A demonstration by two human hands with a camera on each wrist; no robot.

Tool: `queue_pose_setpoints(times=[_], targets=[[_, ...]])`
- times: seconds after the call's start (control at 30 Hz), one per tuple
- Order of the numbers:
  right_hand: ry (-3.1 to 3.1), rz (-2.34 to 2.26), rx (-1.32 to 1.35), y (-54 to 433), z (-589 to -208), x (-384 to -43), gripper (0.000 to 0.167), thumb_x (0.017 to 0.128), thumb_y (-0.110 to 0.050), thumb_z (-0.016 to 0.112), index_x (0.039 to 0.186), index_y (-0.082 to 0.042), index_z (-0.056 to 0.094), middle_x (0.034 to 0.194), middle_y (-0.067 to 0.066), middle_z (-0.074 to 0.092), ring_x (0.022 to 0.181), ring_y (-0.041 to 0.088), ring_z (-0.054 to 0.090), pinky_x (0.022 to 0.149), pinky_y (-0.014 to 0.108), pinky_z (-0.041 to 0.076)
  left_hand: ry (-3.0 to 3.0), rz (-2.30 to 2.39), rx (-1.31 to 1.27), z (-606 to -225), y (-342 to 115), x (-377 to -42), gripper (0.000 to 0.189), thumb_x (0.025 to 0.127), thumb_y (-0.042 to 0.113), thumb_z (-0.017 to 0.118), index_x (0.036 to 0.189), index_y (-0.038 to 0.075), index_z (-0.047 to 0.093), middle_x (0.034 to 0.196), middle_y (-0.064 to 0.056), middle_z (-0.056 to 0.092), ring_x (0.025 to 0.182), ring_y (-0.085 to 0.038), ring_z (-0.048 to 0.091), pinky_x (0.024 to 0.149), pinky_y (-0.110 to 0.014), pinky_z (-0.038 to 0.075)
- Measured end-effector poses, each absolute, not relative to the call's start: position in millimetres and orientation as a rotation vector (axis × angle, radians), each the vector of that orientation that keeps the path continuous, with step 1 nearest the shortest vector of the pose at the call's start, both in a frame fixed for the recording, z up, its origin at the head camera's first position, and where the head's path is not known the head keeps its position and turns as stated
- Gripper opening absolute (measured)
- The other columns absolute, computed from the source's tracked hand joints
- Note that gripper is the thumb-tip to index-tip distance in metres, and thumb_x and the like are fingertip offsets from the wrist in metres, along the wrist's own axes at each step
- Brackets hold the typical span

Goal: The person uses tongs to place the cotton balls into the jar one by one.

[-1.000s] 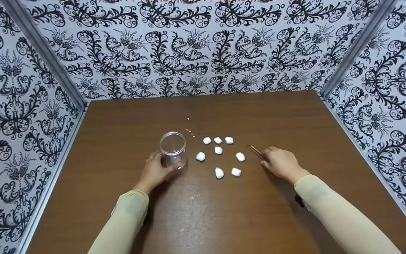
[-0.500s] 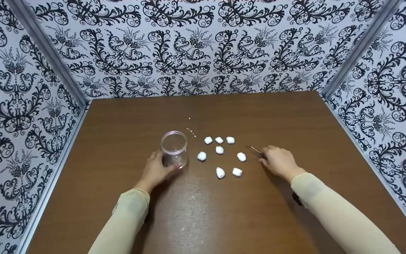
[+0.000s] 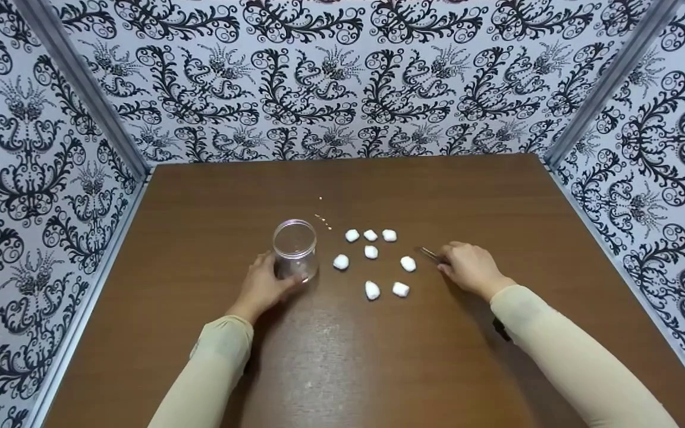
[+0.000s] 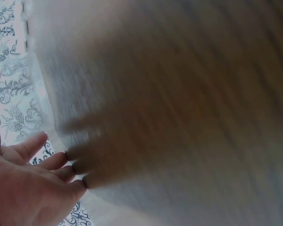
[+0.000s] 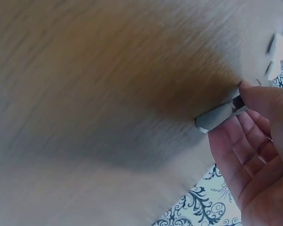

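In the head view a clear jar (image 3: 295, 257) without a lid stands upright left of the table's middle. My left hand (image 3: 263, 286) holds it low, thumb in front and fingers around its far left side. The left wrist view has the left hand (image 4: 30, 186) at its edge. On the right, my right hand (image 3: 471, 268) grips slim metal tweezers (image 3: 429, 254), their tips pointing left toward the cotton balls (image 3: 371, 252). In the right wrist view the flat metal end of the tweezers (image 5: 214, 117) sticks out between the thumb and fingers.
Several white cotton balls lie scattered between the two hands on the brown wooden table (image 3: 330, 368). Small pale specks (image 3: 323, 220) dot the surface behind the jar. Patterned walls (image 3: 342, 83) enclose the table at the back and both sides.
The head view has shifted slightly. My right hand with the tweezers has edged a little left, and the tweezers lie at a flatter angle. Jar, left hand and cotton balls keep their places.
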State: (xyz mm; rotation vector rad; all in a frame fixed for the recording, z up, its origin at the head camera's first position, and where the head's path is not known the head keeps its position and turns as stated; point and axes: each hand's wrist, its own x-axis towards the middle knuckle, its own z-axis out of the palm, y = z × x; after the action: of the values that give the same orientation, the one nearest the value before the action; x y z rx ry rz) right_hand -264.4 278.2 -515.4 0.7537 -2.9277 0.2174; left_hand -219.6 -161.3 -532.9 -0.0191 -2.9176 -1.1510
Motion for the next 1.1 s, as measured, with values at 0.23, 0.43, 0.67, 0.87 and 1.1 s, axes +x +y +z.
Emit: queue_pose_setpoints(times=[0.23,0.43,0.67,0.87,1.1], targets=[[-2.874,0.153,0.782,281.5,-512.2,-263.2,0.016,0.090,-0.021,0.076,0.101,-0.012,0.071,0.094,0.004,0.067,0.079,0.027,0.068,0.062,0.048,0.056,-2.926,-1.136,-0.020,-534.5,-161.7,-219.7,0.081,0.084,0.044,0.078,0.146,0.002,0.047,0.149,-0.028,0.040,0.140,-0.047,0.029,0.113,-0.058,0.024],[-2.821,0.168,0.847,284.4,-502.6,-259.7,0.016,0.089,-0.022,0.077,0.103,-0.014,0.073,0.094,0.002,0.066,0.073,0.024,0.067,0.057,0.046,0.054,-2.905,-1.140,-0.037,-535.0,-161.7,-220.1,0.080,0.084,0.043,0.079,0.145,0.002,0.048,0.148,-0.029,0.041,0.138,-0.047,0.033,0.112,-0.058,0.027],[-2.812,0.195,0.909,284.4,-494.5,-254.3,0.013,0.089,-0.021,0.076,0.099,-0.013,0.073,0.086,-0.002,0.065,0.067,0.019,0.063,0.054,0.041,0.052,-2.909,-1.127,-0.032,-536.0,-161.7,-220.2,0.079,0.084,0.042,0.078,0.145,0.002,0.048,0.148,-0.029,0.041,0.139,-0.048,0.032,0.112,-0.059,0.026],[-2.787,0.192,0.931,282.7,-492.3,-252.4,0.011,0.089,-0.019,0.076,0.099,-0.014,0.074,0.087,-0.002,0.065,0.069,0.018,0.062,0.056,0.041,0.052,-2.916,-1.111,-0.026,-536.7,-162.3,-220.4,0.078,0.084,0.043,0.078,0.144,0.002,0.049,0.148,-0.028,0.042,0.138,-0.048,0.033,0.112,-0.059,0.027],[-2.811,0.201,0.938,279.1,-491.5,-252.0,0.010,0.088,-0.018,0.077,0.097,-0.015,0.074,0.087,-0.004,0.063,0.069,0.018,0.063,0.059,0.042,0.053,-2.930,-1.125,-0.042,-534.6,-162.6,-220.0,0.081,0.084,0.041,0.078,0.144,-0.003,0.046,0.147,-0.031,0.041,0.135,-0.049,0.037,0.111,-0.057,0.030]])
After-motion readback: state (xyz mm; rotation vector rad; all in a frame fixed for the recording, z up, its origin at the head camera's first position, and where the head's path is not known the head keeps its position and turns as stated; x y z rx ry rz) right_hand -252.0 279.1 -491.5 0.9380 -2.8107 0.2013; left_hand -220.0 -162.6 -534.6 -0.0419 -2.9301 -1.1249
